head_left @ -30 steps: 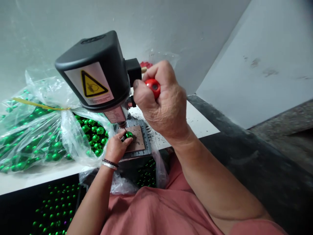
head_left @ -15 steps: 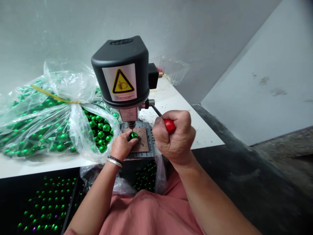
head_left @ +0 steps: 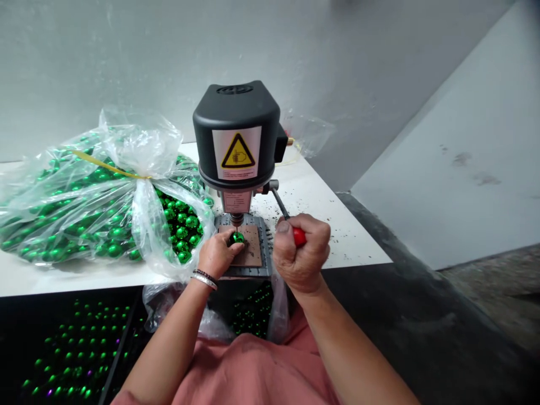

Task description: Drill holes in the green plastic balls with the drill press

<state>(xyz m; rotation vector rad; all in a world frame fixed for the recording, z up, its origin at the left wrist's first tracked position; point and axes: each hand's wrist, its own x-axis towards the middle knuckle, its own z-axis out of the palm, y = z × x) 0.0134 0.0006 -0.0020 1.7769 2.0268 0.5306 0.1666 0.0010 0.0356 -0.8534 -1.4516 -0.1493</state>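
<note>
My left hand (head_left: pixel 217 253) pinches a shiny green ball (head_left: pixel 238 238) between thumb and fingers on the brown board (head_left: pixel 252 256) of a small drill press (head_left: pixel 236 135). The drill bit (head_left: pixel 237 228) comes down to the top of the ball; whether its tip is inside I cannot tell. My right hand (head_left: pixel 301 253) is wrapped round the red knob (head_left: pixel 300 237) of the press's feed lever (head_left: pixel 280 203), to the right of the board. Dark shavings lie scattered on the board and around the base.
A tied clear plastic bag (head_left: pixel 84 214) of green balls lies left of the press, torn open near it. Below the table (head_left: pixel 354 239), more green balls show in dark trays (head_left: pixel 76 349) and in a plastic bag (head_left: pixel 253 309) by my lap. Walls stand behind and right.
My right hand has pulled the lever's red knob lower. My left hand still holds the ball under the bit. The whole view has shifted, so the press appears further right.
</note>
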